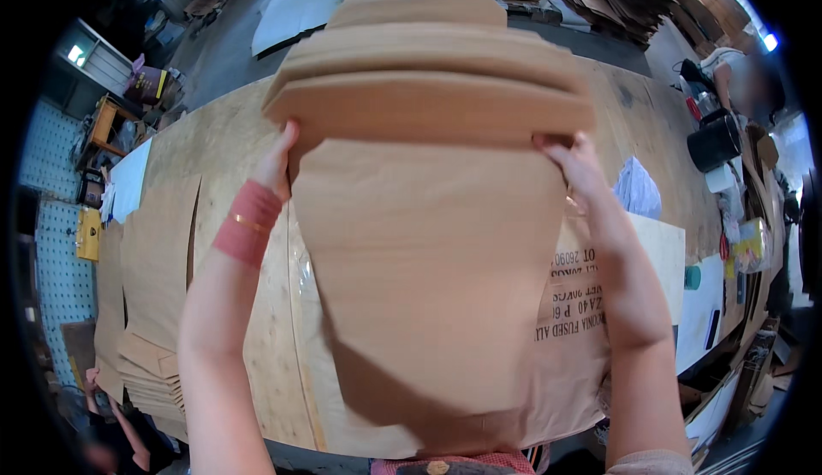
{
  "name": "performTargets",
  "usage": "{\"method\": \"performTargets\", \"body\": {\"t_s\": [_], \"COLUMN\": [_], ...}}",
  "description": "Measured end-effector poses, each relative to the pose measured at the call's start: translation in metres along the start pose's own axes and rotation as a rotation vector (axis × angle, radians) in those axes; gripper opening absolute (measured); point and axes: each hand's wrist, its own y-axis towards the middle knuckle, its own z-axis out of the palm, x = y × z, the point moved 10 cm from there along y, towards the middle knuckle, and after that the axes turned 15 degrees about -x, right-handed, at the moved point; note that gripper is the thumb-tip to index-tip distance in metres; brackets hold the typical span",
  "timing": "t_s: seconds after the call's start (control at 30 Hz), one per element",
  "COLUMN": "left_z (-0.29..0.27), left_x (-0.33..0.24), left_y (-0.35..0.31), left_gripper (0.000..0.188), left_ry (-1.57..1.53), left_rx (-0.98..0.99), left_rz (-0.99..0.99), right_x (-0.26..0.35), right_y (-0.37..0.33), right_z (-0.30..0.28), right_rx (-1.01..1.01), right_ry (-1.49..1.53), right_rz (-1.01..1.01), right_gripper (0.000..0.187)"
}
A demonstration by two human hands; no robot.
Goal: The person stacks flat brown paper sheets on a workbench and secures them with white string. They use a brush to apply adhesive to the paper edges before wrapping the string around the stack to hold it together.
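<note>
I hold a large brown paper sack (428, 218) up over the table with both hands. Its far end has folded layers (428, 103), slightly smeared by motion; whether these belong to one sack or several I cannot tell. My left hand (278, 160), below a red wrist wrap (247, 222), grips the left edge by the fold, thumb on top. My right hand (582, 163) pinches the right edge at the same height; its other fingers are partly hidden behind the paper. Beneath lies another brown paper sack (565, 381) with dark print, partly covered.
Brown sheets (158, 244) and a fanned stack of paper sacks (150, 372) lie on the wooden table (227, 141) at left. A crumpled pale bag (637, 188) rests at right. Bundled stacks (616, 0) stand beyond. Other people are at the far right and lower left.
</note>
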Motion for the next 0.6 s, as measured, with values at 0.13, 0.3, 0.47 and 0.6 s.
{"method": "performTargets", "body": {"t_s": [0.13,0.3,0.47,0.6], "left_z": [0.027,0.037,0.015,-0.009], "left_x": [-0.027,0.028,0.077,0.067], "left_y": [0.067,0.170,0.221,0.264], "left_gripper": [0.067,0.072,0.077,0.070], "left_ry": [-0.027,-0.037,-0.068,-0.490], "left_rx": [-0.051,-0.133,0.057,0.385], "left_rz": [-0.065,-0.053,0.169,0.071], "right_x": [0.027,-0.042,-0.095,-0.103], "right_y": [0.095,0.208,0.230,0.263], "right_z": [0.044,0.077,0.094,0.085], "right_rx": [0.060,-0.029,-0.283,-0.384], "right_ry": [-0.079,-0.038,-0.502,-0.580], "right_rz": [-0.037,-0.118,-0.563,-0.596], "right_gripper": [0.033,0.037,0.053,0.068]}}
